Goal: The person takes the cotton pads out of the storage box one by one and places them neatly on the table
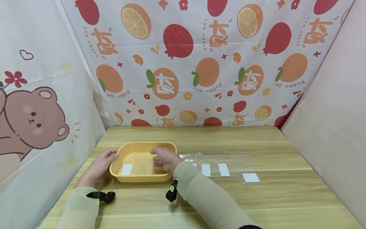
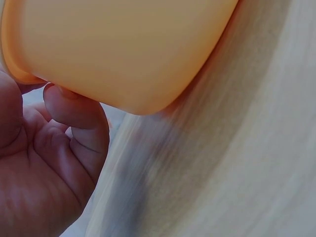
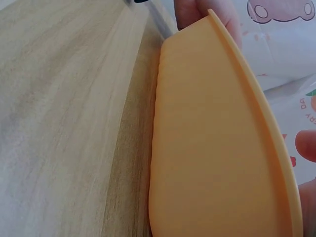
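Note:
A yellow plastic basin (image 1: 143,178) stands on the left part of the table. My left hand (image 1: 98,167) holds its left end at the rim; in the left wrist view the curled fingers (image 2: 76,111) meet the rim's underside. A white card (image 1: 126,169) lies inside, and a faint clear film edge shows to its right. My right hand (image 1: 166,159) reaches over the basin's right side, its fingers spread apart inside with nothing visible between them. In the right wrist view the basin's outer wall (image 3: 207,123) hides most of that hand; only fingertips (image 3: 307,145) show.
Right of the basin, clear plastic bags (image 1: 240,159) with several white cards (image 1: 224,170) lie flat on the wooden table (image 1: 271,206). One white card (image 1: 251,177) is nearest the right. Printed cloth (image 1: 206,95) hangs behind and beside the table.

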`<state>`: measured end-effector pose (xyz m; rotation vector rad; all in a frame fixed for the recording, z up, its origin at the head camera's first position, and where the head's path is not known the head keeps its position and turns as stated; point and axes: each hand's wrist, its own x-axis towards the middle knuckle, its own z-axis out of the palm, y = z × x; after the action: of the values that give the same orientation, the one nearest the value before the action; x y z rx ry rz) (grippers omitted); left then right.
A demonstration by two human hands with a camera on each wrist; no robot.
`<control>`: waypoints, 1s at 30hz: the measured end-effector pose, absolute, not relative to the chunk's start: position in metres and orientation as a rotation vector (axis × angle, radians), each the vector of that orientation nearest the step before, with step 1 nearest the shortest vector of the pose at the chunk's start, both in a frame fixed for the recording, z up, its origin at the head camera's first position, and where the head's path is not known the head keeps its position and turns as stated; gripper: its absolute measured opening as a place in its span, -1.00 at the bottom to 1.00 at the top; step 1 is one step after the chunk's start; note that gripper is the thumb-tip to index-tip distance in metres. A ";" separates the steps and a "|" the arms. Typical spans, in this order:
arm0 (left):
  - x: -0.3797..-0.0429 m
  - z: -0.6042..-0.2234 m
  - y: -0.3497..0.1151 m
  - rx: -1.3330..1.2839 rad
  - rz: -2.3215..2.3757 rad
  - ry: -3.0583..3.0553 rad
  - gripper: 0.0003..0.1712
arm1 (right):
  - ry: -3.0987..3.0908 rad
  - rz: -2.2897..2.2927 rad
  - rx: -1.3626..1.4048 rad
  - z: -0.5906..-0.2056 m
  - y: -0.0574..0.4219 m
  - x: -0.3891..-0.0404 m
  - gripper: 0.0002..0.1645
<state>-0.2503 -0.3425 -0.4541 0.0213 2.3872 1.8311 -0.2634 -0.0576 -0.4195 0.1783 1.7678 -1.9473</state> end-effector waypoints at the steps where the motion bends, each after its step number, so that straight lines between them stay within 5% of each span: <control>1: -0.251 -0.454 -0.343 0.022 1.828 2.388 -0.41 | 1.770 -1.940 0.169 -0.420 -0.058 -0.263 -0.41; 12: -0.250 -0.453 -0.342 0.011 1.800 2.412 -0.40 | 1.744 -1.881 -0.004 -0.431 -0.060 -0.269 -0.48; 19: -0.248 -0.451 -0.340 0.002 1.789 2.423 -0.40 | 1.848 -1.764 -0.074 -0.433 -0.064 -0.267 -0.83; 25: -0.249 -0.453 -0.340 0.005 1.791 2.423 -0.41 | 1.855 -1.750 -0.079 -0.434 -0.065 -0.267 -0.59; 30: -0.250 -0.454 -0.341 0.009 1.786 2.425 -0.39 | 1.806 -1.754 -0.118 -0.434 -0.064 -0.268 -0.59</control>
<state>-0.2499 -0.3410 -0.4543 0.0088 2.4254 1.7865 -0.2679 -0.0644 -0.4335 -0.1181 1.8055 -1.7539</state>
